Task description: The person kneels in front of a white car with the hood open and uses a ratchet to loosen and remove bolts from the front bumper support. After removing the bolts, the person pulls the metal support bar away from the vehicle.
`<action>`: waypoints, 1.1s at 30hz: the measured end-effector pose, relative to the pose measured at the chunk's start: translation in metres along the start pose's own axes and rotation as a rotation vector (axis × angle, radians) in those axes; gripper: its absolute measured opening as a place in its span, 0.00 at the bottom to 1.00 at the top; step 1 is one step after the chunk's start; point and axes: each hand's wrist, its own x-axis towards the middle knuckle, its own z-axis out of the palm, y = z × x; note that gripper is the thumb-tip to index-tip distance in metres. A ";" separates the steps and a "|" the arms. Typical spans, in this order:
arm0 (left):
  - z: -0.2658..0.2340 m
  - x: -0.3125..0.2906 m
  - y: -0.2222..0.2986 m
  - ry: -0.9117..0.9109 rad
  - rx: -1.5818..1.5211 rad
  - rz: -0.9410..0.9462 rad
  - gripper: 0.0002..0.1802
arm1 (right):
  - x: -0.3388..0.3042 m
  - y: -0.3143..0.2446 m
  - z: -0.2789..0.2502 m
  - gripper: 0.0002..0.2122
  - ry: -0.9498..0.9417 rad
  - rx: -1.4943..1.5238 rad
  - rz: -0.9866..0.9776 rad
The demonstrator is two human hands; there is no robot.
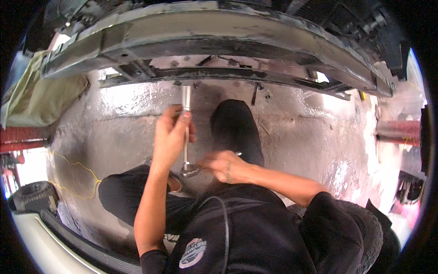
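Note:
My left hand (pixel 175 130) is closed around the extension bar of a ratchet wrench, just below a long shiny socket (pixel 186 96). The socket points away from me, its far end at the lower dark rail (pixel 210 74) of a vehicle frame; I cannot tell whether it sits on a bolt. At the near end of the bar is the ratchet head (pixel 188 171). My right hand (pixel 223 165), partly smeared by motion, is wrapped around the ratchet's handle, and a bit of shiny metal shows past its knuckles.
A wide metal beam (pixel 210 29) spans the far side above the rail. At the left lie a stuffed sack (pixel 59 98) and a yellow cord (pixel 75 163). Red posts (pixel 399 132) stand at both sides. A tyre (pixel 365 228) is behind me at the right. Wet concrete (pixel 305 132) surrounds my legs.

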 end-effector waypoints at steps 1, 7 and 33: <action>0.013 0.000 -0.003 -0.033 0.027 0.032 0.17 | -0.013 0.006 -0.003 0.15 -0.004 -0.032 0.033; 0.026 -0.007 0.055 0.270 0.512 0.573 0.09 | -0.099 0.044 -0.010 0.17 0.421 -0.144 0.118; -0.002 0.100 0.164 0.651 1.089 1.346 0.14 | 0.014 0.306 -0.038 0.13 0.608 -0.342 0.447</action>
